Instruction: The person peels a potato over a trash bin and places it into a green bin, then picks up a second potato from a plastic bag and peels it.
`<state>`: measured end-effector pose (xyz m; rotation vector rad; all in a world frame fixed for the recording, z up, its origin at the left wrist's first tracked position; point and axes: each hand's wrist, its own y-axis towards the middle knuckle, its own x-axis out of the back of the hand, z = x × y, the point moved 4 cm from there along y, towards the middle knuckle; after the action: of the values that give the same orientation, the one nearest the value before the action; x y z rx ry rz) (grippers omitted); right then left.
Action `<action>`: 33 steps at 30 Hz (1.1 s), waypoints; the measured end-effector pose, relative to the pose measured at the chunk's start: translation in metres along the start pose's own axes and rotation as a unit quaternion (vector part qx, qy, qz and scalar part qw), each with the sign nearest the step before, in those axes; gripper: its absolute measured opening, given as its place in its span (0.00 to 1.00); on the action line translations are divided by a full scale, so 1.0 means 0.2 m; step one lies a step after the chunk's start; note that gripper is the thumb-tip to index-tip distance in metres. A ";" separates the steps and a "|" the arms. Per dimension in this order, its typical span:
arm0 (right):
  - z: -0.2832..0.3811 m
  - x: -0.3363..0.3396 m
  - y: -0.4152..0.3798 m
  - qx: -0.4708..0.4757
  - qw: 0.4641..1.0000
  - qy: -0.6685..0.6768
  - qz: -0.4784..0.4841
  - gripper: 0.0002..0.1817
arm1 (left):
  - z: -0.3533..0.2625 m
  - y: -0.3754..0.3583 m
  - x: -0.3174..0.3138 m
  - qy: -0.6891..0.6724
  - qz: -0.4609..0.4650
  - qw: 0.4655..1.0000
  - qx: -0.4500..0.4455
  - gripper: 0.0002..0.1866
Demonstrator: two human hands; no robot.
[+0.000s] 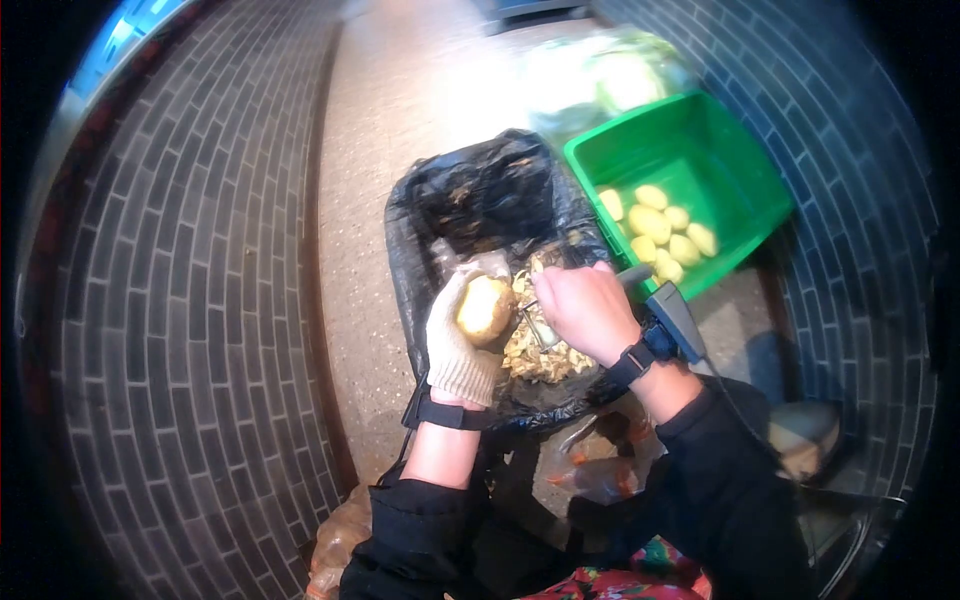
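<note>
The left hand [458, 345], wearing a knit glove, is grasping a potato [485, 308] above the black bag [480, 195]. The bare right hand [585, 310] is gripping a peeler [540, 325] just beside the potato. Peels [540, 358] are lying in the bag. A green crate [690, 160] with peeled potatoes [655, 230] is standing right of the bag.
</note>
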<state>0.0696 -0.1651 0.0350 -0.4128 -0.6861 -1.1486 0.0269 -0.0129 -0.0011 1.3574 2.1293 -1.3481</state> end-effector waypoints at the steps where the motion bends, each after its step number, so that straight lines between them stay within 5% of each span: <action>1: -0.03 -0.02 0.00 -0.007 0.998 -0.059 0.037 0.21 | -0.01 -0.01 -0.01 0.003 -0.016 1.000 -0.004 0.11; 5: -0.08 -0.02 0.00 0.009 0.991 -0.118 0.063 0.23 | -0.02 -0.02 -0.01 0.019 -0.058 0.998 -0.010 0.12; 7: -0.08 0.01 0.00 -0.004 1.000 0.009 0.020 0.24 | -0.02 -0.02 -0.01 0.015 -0.045 0.999 -0.010 0.12; 11: -0.03 0.03 0.00 -0.023 1.000 0.009 0.016 0.25 | -0.01 -0.02 -0.02 0.012 -0.042 0.999 -0.013 0.12; 14: 0.00 0.04 -0.01 -0.014 0.997 -0.072 -0.002 0.26 | -0.01 -0.03 -0.05 0.015 -0.030 0.999 -0.016 0.11; 19: 0.07 0.05 -0.02 0.118 0.985 -0.060 -0.112 0.21 | 0.00 0.00 -0.01 0.011 -0.008 1.000 -0.007 0.12; 29: -0.01 0.05 0.02 0.033 0.994 0.028 -0.104 0.18 | 0.05 -0.06 -0.09 0.075 0.037 0.996 0.042 0.21; 33: 0.08 0.08 -0.02 0.121 0.978 -0.028 -0.170 0.14 | 0.04 -0.02 -0.05 0.032 0.040 0.998 0.044 0.19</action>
<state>0.0656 -0.1674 0.0579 -0.1227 -0.9608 -1.3581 0.0262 -0.0257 0.0031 1.5223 2.0526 -1.4000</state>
